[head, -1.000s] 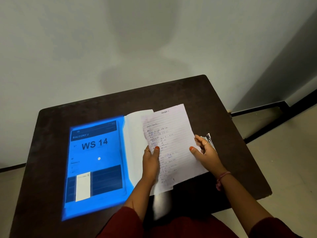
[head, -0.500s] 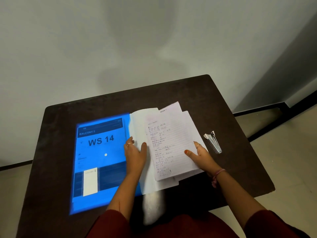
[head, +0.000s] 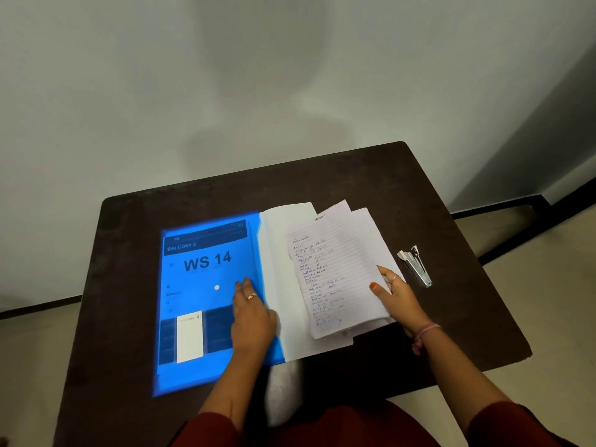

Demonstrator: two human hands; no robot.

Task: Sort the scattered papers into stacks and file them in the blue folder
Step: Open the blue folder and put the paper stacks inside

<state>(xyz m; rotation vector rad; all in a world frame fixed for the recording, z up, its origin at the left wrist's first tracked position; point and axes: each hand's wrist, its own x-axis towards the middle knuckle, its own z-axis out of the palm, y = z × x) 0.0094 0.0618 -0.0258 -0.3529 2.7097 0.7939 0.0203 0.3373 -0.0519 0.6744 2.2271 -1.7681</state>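
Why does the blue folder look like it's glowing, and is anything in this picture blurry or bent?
Head view: the blue folder is oversaturated, its edges bleeding into a blue halo on the dark table; soft shadows fall on the wall behind; the left hand is slightly smeared, the handwritten papers stay sharp though too small to read; the wide lens bows the table's edges.

Silver stapler (head: pixel 416 266) on dark table (head: pixel 354 175), near right edge.

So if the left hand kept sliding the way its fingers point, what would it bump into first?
The left hand lies flat on the blue folder, fingers pointing away from the person. Straight ahead is only more blue cover, then bare dark table, probably; nothing stands in that line.
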